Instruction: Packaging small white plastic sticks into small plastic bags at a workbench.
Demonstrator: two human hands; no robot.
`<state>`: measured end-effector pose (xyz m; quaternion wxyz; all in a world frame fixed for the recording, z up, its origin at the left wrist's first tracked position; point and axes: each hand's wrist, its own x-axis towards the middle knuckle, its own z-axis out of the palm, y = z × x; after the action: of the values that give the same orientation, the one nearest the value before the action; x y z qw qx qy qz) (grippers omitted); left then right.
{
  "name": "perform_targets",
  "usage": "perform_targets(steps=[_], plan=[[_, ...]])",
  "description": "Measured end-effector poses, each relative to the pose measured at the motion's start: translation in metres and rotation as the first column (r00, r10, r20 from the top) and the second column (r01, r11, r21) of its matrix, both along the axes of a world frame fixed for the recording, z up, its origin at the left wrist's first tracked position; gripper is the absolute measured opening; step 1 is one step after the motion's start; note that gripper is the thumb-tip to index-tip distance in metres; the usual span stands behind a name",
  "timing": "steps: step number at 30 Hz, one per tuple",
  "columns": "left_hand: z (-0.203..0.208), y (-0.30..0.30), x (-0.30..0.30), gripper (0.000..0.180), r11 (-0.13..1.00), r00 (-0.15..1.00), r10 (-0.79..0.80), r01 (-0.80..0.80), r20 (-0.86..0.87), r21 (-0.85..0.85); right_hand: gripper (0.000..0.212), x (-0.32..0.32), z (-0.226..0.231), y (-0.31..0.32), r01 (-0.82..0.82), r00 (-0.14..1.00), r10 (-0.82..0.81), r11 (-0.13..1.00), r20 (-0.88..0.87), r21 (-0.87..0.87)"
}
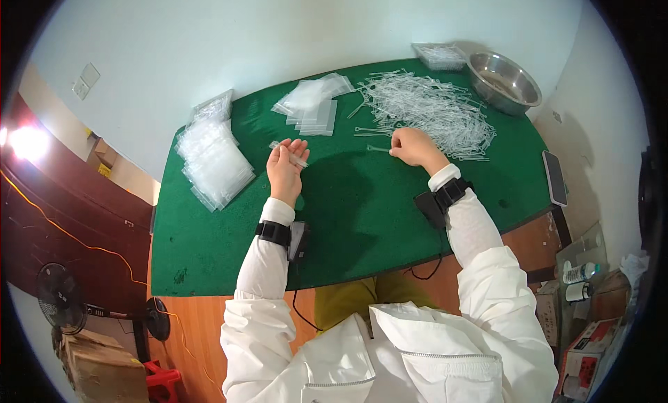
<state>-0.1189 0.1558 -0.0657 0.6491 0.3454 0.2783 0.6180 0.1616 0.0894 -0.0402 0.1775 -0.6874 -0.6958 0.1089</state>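
My left hand (286, 172) is turned palm up over the green table, its fingers curled and its thumb resting on a small bunch of clear plastic sticks (298, 160). My right hand (415, 148) pinches a clear plastic stick (378, 149) whose looped end points left; whether more than one is held I cannot tell. Just beyond that hand spreads a large loose pile of similar sticks (431, 111), a few jutting out to its left. Flat clear zip bags (319, 116) lie in a fanned stack beyond my left hand. A bigger heap of such bags (217, 163) covers the table's left side.
A steel bowl (504, 83) stands at the far right corner beside a clear packet (440, 56). Another clear packet (213, 107) is at the far left. A phone (554, 178) lies along the right edge of the green table (348, 243). Wires hang from both wrist devices.
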Motion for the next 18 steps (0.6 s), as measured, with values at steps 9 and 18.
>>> perform_targets(steps=[9,18], plan=[[0.018,-0.026,0.022,0.022,0.96,0.928,-0.247,0.273,-0.279,0.06,0.015,-0.036,-0.006,0.001,-0.142,0.726,0.191,0.982,-0.661,0.129],[0.021,-0.043,0.035,0.025,0.919,0.902,-0.328,0.373,-0.28,0.124,0.015,-0.079,-0.014,-0.006,-0.358,0.319,0.279,0.92,-0.906,0.157]])
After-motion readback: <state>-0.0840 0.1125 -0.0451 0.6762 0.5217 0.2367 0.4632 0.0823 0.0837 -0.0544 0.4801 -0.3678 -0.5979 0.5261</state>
